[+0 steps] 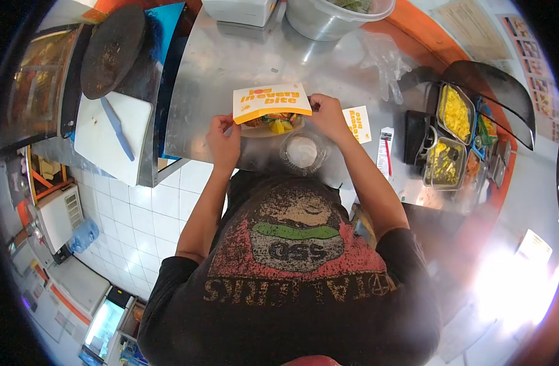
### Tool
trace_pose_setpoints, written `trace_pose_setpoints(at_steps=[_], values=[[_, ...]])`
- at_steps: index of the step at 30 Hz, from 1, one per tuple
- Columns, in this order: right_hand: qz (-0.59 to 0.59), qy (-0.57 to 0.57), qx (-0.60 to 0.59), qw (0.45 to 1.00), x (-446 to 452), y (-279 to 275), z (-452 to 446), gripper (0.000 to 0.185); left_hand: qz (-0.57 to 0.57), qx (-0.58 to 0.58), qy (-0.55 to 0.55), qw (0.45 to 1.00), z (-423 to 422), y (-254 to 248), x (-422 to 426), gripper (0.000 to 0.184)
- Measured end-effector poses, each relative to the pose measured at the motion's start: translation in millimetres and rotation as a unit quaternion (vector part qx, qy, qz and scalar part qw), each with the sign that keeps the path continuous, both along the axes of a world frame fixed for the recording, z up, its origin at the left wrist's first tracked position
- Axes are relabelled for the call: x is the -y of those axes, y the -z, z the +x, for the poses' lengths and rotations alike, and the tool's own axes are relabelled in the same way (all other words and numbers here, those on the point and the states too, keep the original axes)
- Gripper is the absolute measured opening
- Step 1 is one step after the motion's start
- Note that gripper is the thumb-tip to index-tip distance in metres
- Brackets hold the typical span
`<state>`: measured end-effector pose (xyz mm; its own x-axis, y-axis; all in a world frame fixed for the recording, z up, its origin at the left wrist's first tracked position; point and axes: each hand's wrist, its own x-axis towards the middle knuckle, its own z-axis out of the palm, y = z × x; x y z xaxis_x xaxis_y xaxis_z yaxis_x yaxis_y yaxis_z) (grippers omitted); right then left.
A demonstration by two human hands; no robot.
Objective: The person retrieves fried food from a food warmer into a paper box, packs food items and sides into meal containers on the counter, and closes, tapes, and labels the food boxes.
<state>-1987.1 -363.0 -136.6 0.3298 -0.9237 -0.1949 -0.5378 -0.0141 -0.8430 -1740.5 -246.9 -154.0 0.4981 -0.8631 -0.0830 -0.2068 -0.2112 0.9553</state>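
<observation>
A white and yellow cardboard takeaway box (271, 97) with printed lettering stands on the steel counter in front of me. Its lid is partly lowered, and through the gap show some food (280, 123) with yellow and green pieces and brown bits at the left. My left hand (223, 140) pinches the box's left front edge. At the right corner of the lid, my right hand (328, 116) has its fingers closed on the cardboard. Just in front of the box sits a round clear plastic container (303, 152) with something white in it. A second printed card piece (357, 124) lies beside my right wrist.
On the left, a knife (117, 128) lies on a white cutting board (87, 143). Containers of yellow shredded food (455, 113) stand at right. A clear plastic glove (386, 64), a red pen (388, 157) on a paper slip and a large tub (334, 24) occupy the counter.
</observation>
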Motion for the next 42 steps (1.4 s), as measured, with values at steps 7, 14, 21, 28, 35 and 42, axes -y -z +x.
trace_pose_setpoints(at_steps=[7, 14, 21, 28, 35, 42], values=[[-0.009, -0.001, 0.014, 1.000, -7, 12, -3, 0.023, -0.010, 0.108, 0.020, 0.994, 6, -2, 4, 0.012], [-0.043, 0.026, 0.061, 0.997, -23, 30, -2, 0.026, -0.021, 0.129, 0.091, 0.987, 7, 9, 3, 0.018], [-0.011, -0.132, 0.011, 0.991, -33, 4, -13, 0.082, -0.034, 0.242, 0.250, 0.937, 29, 7, -1, 0.063], [0.016, -0.131, -0.005, 0.991, -25, 4, -13, 0.078, 0.047, 0.193, 0.284, 0.938, 27, -2, -2, 0.078], [0.004, -0.113, -0.005, 0.994, -23, 11, -13, 0.073, -0.032, 0.392, 0.408, 0.824, 15, -19, 41, 0.067], [-0.052, -0.125, 0.000, 0.991, -23, 20, -16, 0.069, -0.067, 0.385, 0.449, 0.804, 14, -9, 43, 0.053]])
